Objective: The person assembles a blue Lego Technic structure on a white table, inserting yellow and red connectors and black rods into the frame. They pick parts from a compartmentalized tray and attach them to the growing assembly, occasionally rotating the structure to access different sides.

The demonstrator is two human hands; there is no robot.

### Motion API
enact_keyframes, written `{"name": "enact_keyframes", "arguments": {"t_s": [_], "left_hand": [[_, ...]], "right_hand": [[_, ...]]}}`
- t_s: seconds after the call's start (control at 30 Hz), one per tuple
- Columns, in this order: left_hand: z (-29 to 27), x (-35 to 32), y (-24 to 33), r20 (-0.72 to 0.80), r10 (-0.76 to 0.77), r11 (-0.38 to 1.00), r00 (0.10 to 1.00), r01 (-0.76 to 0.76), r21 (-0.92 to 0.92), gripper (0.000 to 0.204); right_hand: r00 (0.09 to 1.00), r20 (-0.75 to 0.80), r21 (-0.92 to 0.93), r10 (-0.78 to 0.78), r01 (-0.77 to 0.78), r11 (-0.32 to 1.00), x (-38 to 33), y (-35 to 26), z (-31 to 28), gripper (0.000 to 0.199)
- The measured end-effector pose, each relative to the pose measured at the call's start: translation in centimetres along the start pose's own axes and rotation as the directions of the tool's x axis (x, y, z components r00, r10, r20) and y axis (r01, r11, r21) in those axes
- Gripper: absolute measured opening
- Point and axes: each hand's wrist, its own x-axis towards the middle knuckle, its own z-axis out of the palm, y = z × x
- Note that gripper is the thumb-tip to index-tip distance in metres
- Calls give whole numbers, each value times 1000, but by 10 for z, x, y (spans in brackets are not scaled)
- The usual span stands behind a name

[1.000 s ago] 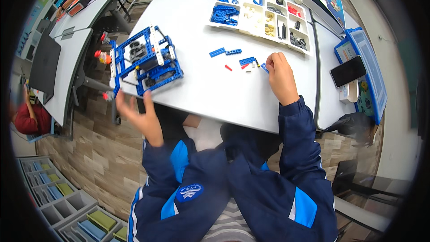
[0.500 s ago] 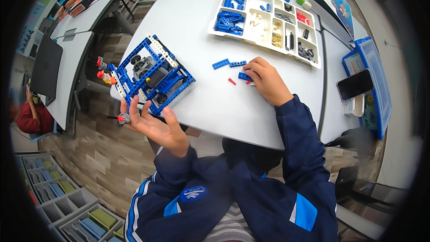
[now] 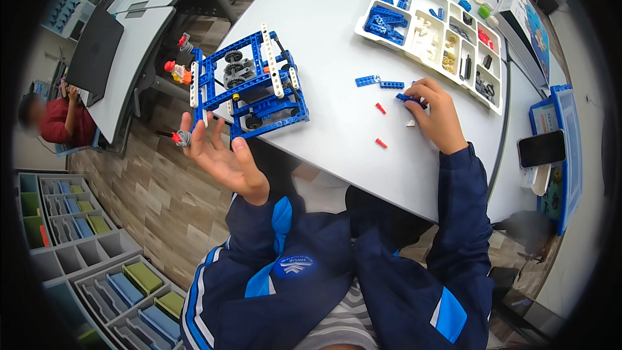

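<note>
Head shows one blue model (image 3: 258, 83), two loose red pegs (image 3: 380, 108).

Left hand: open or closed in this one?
Open: the left hand has fingers spread and thumb apart, beside the blue-framed model; whether they touch, I cannot tell.

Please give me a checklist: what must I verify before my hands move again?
1. Right hand at a blue brick: ok.
2. Firm grip on that brick: cannot tell, fingers cover part.
3. Blue model wholly over the table: not ok, its left side overhangs.
4. Left hand bearing the model's weight: cannot tell.
5. Red pegs visible on the table: ok, two.
6. Parts tray apart from both hands: ok.
</note>
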Motion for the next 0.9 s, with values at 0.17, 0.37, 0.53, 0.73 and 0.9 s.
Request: {"name": "enact_keyframes", "arguments": {"t_s": [0.17,0.37,0.53,0.73,0.9], "left_hand": [[-14,-12,-7,78,-3,997,997,-3,74,52],[-19,-33,-8,0,-32,991,999,31,127,59],[-11,-36,-15,140,-217,972,966,200,123,65],[-7,-36,-22,178,-250,968,952,249,28,55],[0,-38,-28,89,-267,963,960,269,-15,71]], "right_hand": [[992,-29,-116,-120,115,987,2,4,-7,16],[997,-2,-91,-74,74,993,5,9,-6,17],[969,-65,-242,-237,215,946,8,9,-1,16],[982,-81,-85,-169,162,983,6,8,3,14],[974,-58,-105,-221,214,971,3,7,3,15]]}}
